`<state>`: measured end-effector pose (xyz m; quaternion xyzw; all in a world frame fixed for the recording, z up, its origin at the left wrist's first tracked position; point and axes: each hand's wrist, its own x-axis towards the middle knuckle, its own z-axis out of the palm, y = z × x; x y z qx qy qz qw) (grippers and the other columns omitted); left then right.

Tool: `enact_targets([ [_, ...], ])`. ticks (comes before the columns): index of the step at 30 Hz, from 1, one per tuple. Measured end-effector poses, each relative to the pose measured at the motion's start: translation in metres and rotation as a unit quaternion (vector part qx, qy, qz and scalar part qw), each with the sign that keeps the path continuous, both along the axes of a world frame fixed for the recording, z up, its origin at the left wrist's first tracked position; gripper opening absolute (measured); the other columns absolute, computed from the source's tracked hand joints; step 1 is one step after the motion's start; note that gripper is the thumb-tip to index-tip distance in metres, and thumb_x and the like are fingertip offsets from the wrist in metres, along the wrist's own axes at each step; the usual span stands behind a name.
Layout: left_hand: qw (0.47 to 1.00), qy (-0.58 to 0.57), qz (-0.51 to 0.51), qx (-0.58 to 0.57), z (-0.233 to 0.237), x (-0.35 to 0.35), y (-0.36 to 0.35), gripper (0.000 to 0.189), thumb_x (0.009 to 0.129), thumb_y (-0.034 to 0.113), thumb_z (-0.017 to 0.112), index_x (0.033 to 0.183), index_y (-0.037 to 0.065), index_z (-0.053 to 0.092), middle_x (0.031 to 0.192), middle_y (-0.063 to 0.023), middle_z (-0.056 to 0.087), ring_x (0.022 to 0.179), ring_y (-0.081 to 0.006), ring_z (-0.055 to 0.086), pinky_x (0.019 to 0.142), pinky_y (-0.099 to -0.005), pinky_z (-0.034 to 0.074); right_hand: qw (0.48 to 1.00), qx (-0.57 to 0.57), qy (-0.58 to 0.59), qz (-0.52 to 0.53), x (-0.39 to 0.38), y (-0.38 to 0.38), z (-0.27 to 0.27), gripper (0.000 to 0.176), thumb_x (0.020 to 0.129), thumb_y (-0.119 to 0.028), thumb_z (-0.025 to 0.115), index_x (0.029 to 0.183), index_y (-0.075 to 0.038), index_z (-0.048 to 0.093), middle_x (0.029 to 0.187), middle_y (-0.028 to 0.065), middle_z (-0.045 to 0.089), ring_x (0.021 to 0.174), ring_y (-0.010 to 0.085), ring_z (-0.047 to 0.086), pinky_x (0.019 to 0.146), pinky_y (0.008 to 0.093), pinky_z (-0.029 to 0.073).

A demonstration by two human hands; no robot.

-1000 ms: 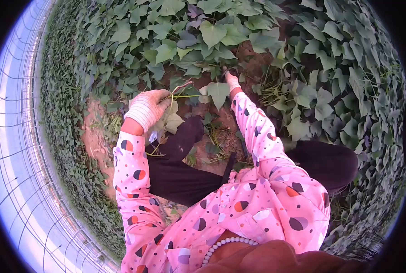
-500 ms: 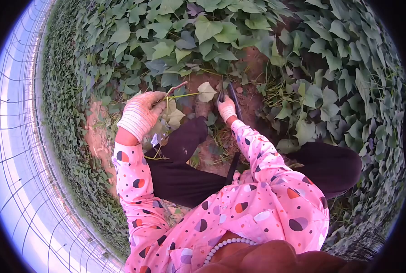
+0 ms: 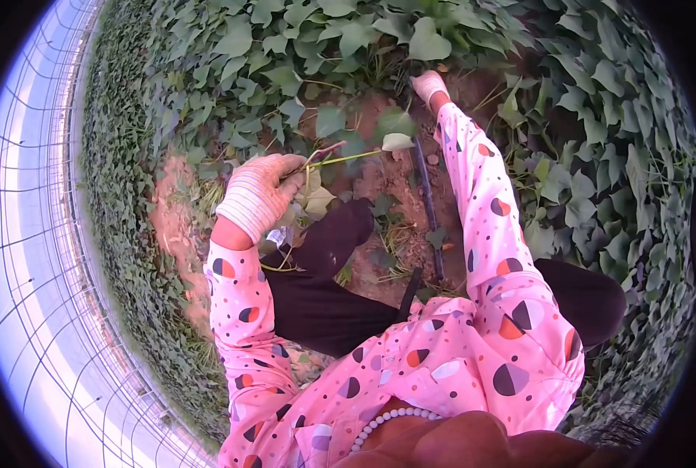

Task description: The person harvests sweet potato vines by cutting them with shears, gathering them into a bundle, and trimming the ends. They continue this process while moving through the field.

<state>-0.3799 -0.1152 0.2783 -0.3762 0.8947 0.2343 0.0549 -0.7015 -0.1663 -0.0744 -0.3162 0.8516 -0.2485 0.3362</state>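
My left hand [image 3: 263, 191], in a pale ribbed glove, is closed on cut vine stems [image 3: 322, 158] at the left of centre. A pale leaf [image 3: 397, 141] sits at the right end of one green stem, and more leaves [image 3: 317, 196] hang under the fingers. Stretched far forward, my gloved right hand [image 3: 428, 86] is at the edge of the leafy plants [image 3: 430, 40]. Its fingers look closed, and what they hold is hidden among the leaves.
A dark hose [image 3: 428, 207] runs along the reddish soil [image 3: 391, 183] between my knees. Dense vines [image 3: 589, 156] spread ahead and to both sides. A wire-like grid [image 3: 32, 234] stands at the far left against bright sky.
My right hand has moved forward and slightly right, away from the hose and into the leaves. My left hand still holds the stems and has shifted slightly right in view.
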Motion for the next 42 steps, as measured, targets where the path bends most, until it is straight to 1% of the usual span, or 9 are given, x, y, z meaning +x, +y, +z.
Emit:
enact_targets([
  [6,0.998,0.021,0.043,0.028,0.003,0.002,-0.003,0.024,0.08,0.017,0.063,0.102,0.007,0.065,0.086,-0.0128,0.064,0.082,-0.0306,0.061,0.073,-0.0362,0.048,0.958,-0.139,-0.25,-0.03,0.0,0.06,-0.098,0.037,0.084,-0.03,0.061,0.108,-0.001,0.062,0.096,0.0117,0.067,0.082,0.0205,0.06,0.08,0.0313,0.046],
  [8,1.0,0.006,0.019,0.006,0.005,-0.004,0.0,0.024,0.079,0.017,0.063,0.102,0.007,0.065,0.085,-0.0133,0.063,0.082,-0.0311,0.06,0.072,-0.0369,0.048,0.762,-0.304,-0.531,-0.211,0.023,0.094,-0.103,0.033,0.088,-0.023,0.057,0.113,-0.002,0.06,0.096,0.0077,0.065,0.084,0.0141,0.056,0.08,0.03,0.046],
  [10,0.999,-0.029,0.029,0.032,0.012,-0.01,0.0,0.028,0.078,0.004,0.064,0.106,-0.001,0.063,0.093,-0.0153,0.064,0.085,-0.0255,0.062,0.076,-0.0318,0.049,0.906,-0.267,-0.312,-0.101,0.059,0.126,-0.091,0.041,0.091,-0.033,0.053,0.112,0.002,0.059,0.091,0.0092,0.065,0.078,0.0139,0.055,0.073,0.0271,0.045],
  [12,0.998,-0.046,0.013,0.041,0.011,-0.015,0.001,0.029,0.077,0.003,0.064,0.106,-0.001,0.063,0.091,-0.0151,0.064,0.085,-0.026,0.062,0.076,-0.032,0.049,0.89,-0.17,-0.414,-0.085,0.103,0.139,-0.107,0.046,0.092,-0.041,0.048,0.111,0.0,0.059,0.089,0.0163,0.065,0.081,0.0222,0.06,0.075,0.0322,0.045],
  [15,0.999,-0.041,-0.003,0.034,0.012,-0.019,0.004,0.03,0.077,0.002,0.064,0.107,-0.001,0.062,0.091,-0.0146,0.064,0.084,-0.0257,0.062,0.076,-0.032,0.049,0.659,-0.016,-0.746,-0.091,0.164,0.118,-0.177,0.055,0.093,-0.054,0.033,0.108,-0.005,0.055,0.09,0.0238,0.062,0.075,0.0357,0.062,0.059,0.044,0.048],
  [20,0.999,-0.03,0.005,0.029,0.01,-0.01,0.003,0.027,0.078,0.008,0.063,0.104,0.003,0.064,0.086,-0.0143,0.063,0.082,-0.029,0.061,0.073,-0.0355,0.048,0.845,0.035,-0.523,-0.105,0.162,0.044,-0.082,0.046,0.091,-0.047,0.04,0.111,-0.008,0.055,0.097,0.0216,0.064,0.082,0.0383,0.062,0.066,0.0463,0.049],
  [32,0.999,0.01,0.0,0.045,0.008,-0.011,-0.003,0.024,0.077,0.016,0.063,0.099,0.006,0.065,0.077,-0.0144,0.06,0.077,-0.0336,0.058,0.069,-0.0403,0.047,0.945,0.014,-0.315,0.088,0.123,0.03,-0.094,0.038,0.085,-0.041,0.051,0.107,-0.012,0.06,0.091,0.018,0.065,0.083,0.0351,0.063,0.073,0.0439,0.05],
  [41,0.999,0.02,-0.029,0.023,0.013,-0.015,-0.002,0.026,0.074,0.007,0.066,0.099,0.0,0.065,0.076,-0.0156,0.06,0.072,-0.0321,0.058,0.066,-0.0375,0.047,0.977,-0.007,0.199,0.072,0.082,0.118,-0.043,0.034,0.081,-0.032,0.058,0.11,-0.013,0.056,0.094,0.0175,0.065,0.088,0.0351,0.062,0.078,0.0441,0.05],
  [42,0.999,0.039,-0.028,0.023,0.012,-0.015,-0.001,0.026,0.074,0.007,0.067,0.099,0.0,0.065,0.076,-0.0156,0.06,0.073,-0.0322,0.058,0.066,-0.0377,0.047,0.999,0.021,0.035,-0.03,0.068,0.118,-0.012,0.035,0.081,-0.029,0.058,0.112,-0.013,0.054,0.097,0.0167,0.065,0.09,0.0334,0.063,0.079,0.0433,0.05],
])
